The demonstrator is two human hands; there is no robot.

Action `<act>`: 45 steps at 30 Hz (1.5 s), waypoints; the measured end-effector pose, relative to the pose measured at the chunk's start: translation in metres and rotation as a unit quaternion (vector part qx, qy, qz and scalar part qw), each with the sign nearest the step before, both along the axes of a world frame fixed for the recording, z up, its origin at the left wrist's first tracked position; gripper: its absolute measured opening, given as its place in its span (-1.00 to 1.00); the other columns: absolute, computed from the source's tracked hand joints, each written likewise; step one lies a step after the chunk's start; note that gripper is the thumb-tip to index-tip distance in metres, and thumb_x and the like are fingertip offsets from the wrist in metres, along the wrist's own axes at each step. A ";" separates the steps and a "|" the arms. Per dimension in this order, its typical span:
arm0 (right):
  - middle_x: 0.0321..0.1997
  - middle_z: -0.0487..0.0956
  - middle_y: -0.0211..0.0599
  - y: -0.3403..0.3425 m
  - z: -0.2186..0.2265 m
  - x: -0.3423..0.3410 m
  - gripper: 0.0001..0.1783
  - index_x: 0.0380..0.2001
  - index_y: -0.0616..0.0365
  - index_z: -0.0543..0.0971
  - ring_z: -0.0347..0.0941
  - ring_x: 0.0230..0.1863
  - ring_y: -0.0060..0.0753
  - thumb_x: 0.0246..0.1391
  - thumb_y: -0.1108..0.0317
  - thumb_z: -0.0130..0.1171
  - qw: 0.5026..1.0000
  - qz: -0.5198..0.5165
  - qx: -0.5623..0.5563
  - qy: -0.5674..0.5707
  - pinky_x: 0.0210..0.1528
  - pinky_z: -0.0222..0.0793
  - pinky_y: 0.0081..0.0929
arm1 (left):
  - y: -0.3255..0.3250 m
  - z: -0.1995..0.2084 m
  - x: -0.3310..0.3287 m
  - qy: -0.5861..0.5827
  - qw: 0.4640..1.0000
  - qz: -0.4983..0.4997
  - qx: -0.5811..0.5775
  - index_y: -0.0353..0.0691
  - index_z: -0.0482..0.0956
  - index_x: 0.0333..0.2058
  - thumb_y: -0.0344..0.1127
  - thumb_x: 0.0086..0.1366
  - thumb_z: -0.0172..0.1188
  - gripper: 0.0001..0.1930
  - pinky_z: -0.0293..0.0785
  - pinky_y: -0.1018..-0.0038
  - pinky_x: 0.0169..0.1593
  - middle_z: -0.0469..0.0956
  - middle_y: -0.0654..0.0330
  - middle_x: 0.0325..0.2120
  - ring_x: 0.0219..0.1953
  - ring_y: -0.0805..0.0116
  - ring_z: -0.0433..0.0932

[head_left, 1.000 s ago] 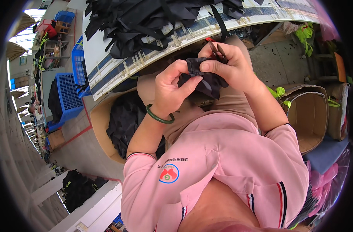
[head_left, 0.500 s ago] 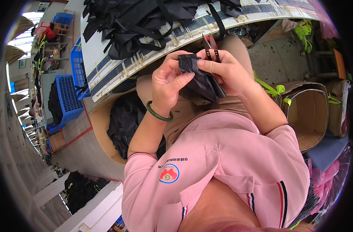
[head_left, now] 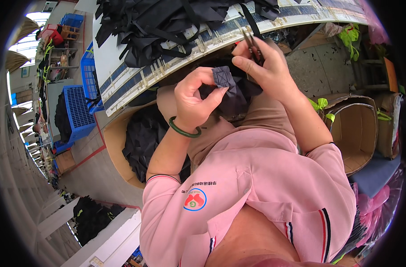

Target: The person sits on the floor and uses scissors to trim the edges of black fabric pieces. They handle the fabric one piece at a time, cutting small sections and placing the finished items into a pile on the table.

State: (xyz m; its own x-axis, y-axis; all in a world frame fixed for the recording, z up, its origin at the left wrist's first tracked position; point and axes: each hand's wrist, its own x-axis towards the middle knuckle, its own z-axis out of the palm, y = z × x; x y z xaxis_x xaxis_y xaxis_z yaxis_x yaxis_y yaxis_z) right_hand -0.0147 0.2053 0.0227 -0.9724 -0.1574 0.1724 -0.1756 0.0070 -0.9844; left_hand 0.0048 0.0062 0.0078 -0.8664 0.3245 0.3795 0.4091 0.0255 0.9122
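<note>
Between thumb and fingers, my left hand (head_left: 196, 93) pinches a black fabric piece (head_left: 223, 77) by its stitched end, which shows a crossed seam. The rest of that fabric hangs over my lap. A green bangle (head_left: 184, 129) circles my left wrist. Off to the right, apart from the fabric, my right hand (head_left: 269, 71) is closed around dark thread snips (head_left: 253, 47), their blades pointing up toward the table edge. Part of the snips is hidden by my fingers.
A heap of black fabric pieces and straps (head_left: 163, 26) covers the worn table (head_left: 118, 91) ahead. Beside my left leg stands a cardboard box (head_left: 115, 133) holding black fabric. Blue crates (head_left: 80, 113) stand farther left, and a cardboard box (head_left: 354, 133) stands at right.
My right hand has moved away from the fabric, up and to the right, taking the snips with it. My left hand still holds the stitched end, now shifted slightly right.
</note>
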 end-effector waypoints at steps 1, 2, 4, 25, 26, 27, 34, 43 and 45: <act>-0.53 0.41 -0.47 -0.001 0.000 0.001 -0.75 -0.45 0.23 0.44 0.25 -0.50 -0.66 -0.06 0.41 0.34 0.999 -0.038 0.013 0.035 -0.42 0.26 -0.61 | 0.001 -0.001 0.000 0.031 0.999 0.020 -0.025 -0.37 0.50 -0.42 -0.70 0.00 0.21 -0.83 0.41 0.47 -0.10 0.55 0.09 -0.32 -0.25 0.37 0.51; -0.53 0.41 -0.46 -0.002 0.004 0.004 -0.73 -0.46 0.22 0.43 0.26 -0.50 -0.64 -0.08 0.39 0.37 0.997 -0.037 0.044 0.045 -0.43 0.26 -0.59 | 0.004 -0.002 -0.001 0.062 0.996 0.040 -0.050 -0.37 0.50 -0.41 -0.69 0.01 0.22 -0.84 0.41 0.48 -0.10 0.56 0.09 -0.32 -0.25 0.37 0.51; -0.54 0.41 -0.44 -0.007 0.019 0.014 -0.67 -0.48 0.21 0.42 0.27 -0.52 -0.60 -0.14 0.35 0.42 0.992 -0.036 0.105 0.065 -0.47 0.27 -0.56 | 0.009 -0.004 -0.002 0.099 0.990 0.076 -0.068 -0.35 0.53 -0.41 -0.64 -0.01 0.26 -0.84 0.43 0.46 -0.12 0.58 0.10 -0.33 -0.27 0.31 0.53; -0.68 0.28 -0.46 -0.010 -0.008 0.039 -0.51 -0.47 0.32 0.48 0.13 -0.58 -0.64 0.16 0.00 0.15 0.977 0.127 -0.035 -0.170 -0.57 0.14 -0.51 | 0.008 -0.014 0.000 0.066 0.986 0.133 0.073 -0.41 0.54 -0.30 -0.67 0.10 0.21 -0.84 0.39 0.43 0.07 0.58 0.00 -0.17 -0.09 0.33 0.54; -0.69 0.27 -0.45 -0.011 -0.010 0.039 -0.51 -0.49 0.32 0.48 0.12 -0.59 -0.64 0.15 0.01 0.16 0.977 0.125 -0.034 -0.168 -0.58 0.13 -0.50 | 0.008 -0.014 0.000 0.067 0.986 0.134 0.067 -0.40 0.53 -0.31 -0.67 0.10 0.22 -0.84 0.39 0.43 0.07 0.57 0.00 -0.16 -0.09 0.33 0.54; -0.70 0.27 -0.45 -0.012 -0.011 0.039 -0.51 -0.51 0.32 0.47 0.11 -0.60 -0.64 0.15 0.01 0.17 0.978 0.122 -0.033 -0.166 -0.59 0.13 -0.50 | 0.009 -0.014 -0.001 0.074 0.986 0.132 0.072 -0.40 0.54 -0.33 -0.68 0.08 0.23 -0.84 0.41 0.44 0.02 0.58 0.00 -0.19 -0.12 0.32 0.55; -0.74 0.27 -0.28 -0.018 -0.010 0.037 -0.51 -0.59 0.31 0.41 0.10 -0.67 -0.53 0.10 0.07 0.23 0.997 0.045 0.056 -0.004 -0.63 0.13 -0.45 | 0.013 -0.016 0.000 0.113 0.984 0.134 0.037 -0.36 0.55 -0.36 -0.71 -0.01 0.23 -0.79 0.47 0.46 -0.11 0.61 0.02 -0.25 -0.20 0.27 0.57; -0.75 0.27 -0.19 -0.017 -0.010 0.038 -0.50 -0.61 0.31 0.39 0.07 -0.69 -0.42 0.11 0.07 0.22 0.997 0.028 0.072 0.009 -0.64 0.15 -0.40 | 0.013 -0.020 -0.001 0.139 0.981 0.136 0.024 -0.35 0.55 -0.37 -0.69 -0.04 0.24 -0.79 0.45 0.43 -0.13 0.62 0.03 -0.26 -0.24 0.24 0.57; -0.75 0.26 -0.18 -0.017 -0.011 0.037 -0.50 -0.62 0.31 0.39 0.07 -0.69 -0.40 0.12 0.08 0.21 0.997 0.025 0.075 0.006 -0.64 0.14 -0.39 | 0.012 -0.020 0.000 0.134 0.981 0.138 0.027 -0.35 0.55 -0.37 -0.69 -0.04 0.24 -0.79 0.45 0.43 -0.12 0.62 0.03 -0.26 -0.24 0.23 0.57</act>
